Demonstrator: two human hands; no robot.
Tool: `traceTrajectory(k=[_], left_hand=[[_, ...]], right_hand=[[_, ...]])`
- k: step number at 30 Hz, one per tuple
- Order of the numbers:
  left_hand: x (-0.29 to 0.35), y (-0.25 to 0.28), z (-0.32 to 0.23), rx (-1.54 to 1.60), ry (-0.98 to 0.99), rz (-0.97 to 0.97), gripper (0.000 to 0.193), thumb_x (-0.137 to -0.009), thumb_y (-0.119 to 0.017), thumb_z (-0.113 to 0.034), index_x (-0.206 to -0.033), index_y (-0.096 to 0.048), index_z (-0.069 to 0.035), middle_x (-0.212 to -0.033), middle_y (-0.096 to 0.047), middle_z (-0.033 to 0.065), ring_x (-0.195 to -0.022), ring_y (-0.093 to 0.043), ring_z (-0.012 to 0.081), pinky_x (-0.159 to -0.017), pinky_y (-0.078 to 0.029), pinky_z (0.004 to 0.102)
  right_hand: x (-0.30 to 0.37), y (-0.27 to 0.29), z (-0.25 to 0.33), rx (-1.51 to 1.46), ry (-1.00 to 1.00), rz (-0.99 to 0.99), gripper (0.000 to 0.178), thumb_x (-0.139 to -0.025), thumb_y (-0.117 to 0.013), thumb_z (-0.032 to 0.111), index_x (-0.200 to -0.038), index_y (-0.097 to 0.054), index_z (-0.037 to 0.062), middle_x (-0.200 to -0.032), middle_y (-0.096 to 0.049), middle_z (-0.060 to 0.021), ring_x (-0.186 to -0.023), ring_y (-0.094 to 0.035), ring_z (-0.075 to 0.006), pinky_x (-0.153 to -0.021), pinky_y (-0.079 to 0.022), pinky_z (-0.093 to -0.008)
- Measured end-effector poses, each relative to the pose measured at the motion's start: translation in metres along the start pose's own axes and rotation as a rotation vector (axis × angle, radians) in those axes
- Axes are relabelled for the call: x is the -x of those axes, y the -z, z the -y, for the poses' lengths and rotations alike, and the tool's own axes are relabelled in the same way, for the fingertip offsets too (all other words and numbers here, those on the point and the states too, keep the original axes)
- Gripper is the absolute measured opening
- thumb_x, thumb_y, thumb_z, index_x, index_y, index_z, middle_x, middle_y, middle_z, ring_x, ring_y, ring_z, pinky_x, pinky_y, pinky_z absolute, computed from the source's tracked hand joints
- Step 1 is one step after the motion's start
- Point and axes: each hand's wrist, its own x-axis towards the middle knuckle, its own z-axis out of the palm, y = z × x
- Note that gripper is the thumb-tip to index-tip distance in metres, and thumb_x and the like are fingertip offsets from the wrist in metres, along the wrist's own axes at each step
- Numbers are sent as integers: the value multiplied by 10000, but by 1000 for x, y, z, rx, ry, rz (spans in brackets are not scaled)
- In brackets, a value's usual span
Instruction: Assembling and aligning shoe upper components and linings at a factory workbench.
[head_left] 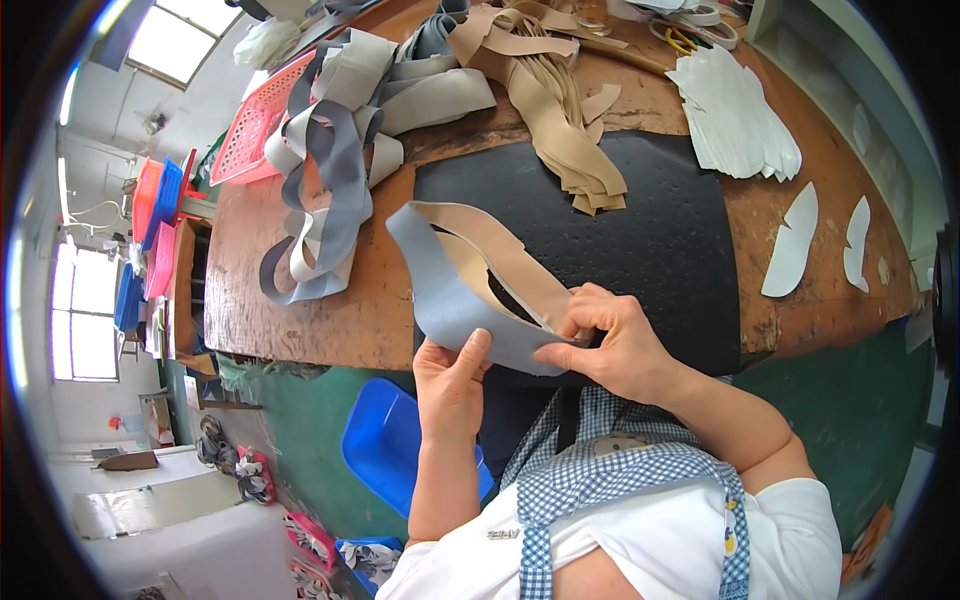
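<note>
Both hands hold a curved shoe upper piece (440, 295), grey-blue outside and tan inside, above the near edge of a black mat (660, 270). My left hand (452, 375) is closed on its lower outer side, thumb on the grey-blue face. At its right end my right hand (615, 340) pinches it, with thumb and fingers on either side. A gap between the two walls shows the black mat. Beyond the mat's far edge, a bundle of tan cut strips (550, 120) lies partly on it. To the left hangs a looped chain of grey pieces (335, 190).
White cut pieces (735, 110) are stacked at the far right, with single white patterns (792, 245) nearer. A pink basket (262, 120) stands at the far left of the wooden table (250, 325). Below the table edge sits a blue bin (385, 440). Tape rolls (705, 30) lie at the back.
</note>
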Motion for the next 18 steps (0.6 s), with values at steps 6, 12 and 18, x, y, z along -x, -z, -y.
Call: traceTrajectory(k=[6,12,18], left_hand=[[5,-5,1,-82,-7,32,274,-866,-736,5,-1126,-651,9,-1073,-708,91,-974,-667,157,-858,-532,310],[0,-7,-2,-134,-35,12,266,-857,-759,-16,-1108,-674,11,-1057,-715,78,-954,-665,142,-884,-514,299],[3,-8,-2,-144,-24,48,237,-867,-746,-14,-1094,-680,5,-1024,-717,69,-942,-663,135,-880,-515,298]], right_hand=[[-7,-3,8,158,195,-61,181,-786,-815,159,-773,-715,9,-751,-676,-67,-799,-609,-167,-771,-472,-345],[-5,4,13,48,-40,48,180,-789,-811,148,-821,-730,-10,-794,-683,-93,-761,-616,-175,-767,-488,-345],[-5,1,20,-158,-134,29,182,-815,-803,142,-840,-725,-21,-824,-676,-76,-755,-616,-119,-678,-495,-280]])
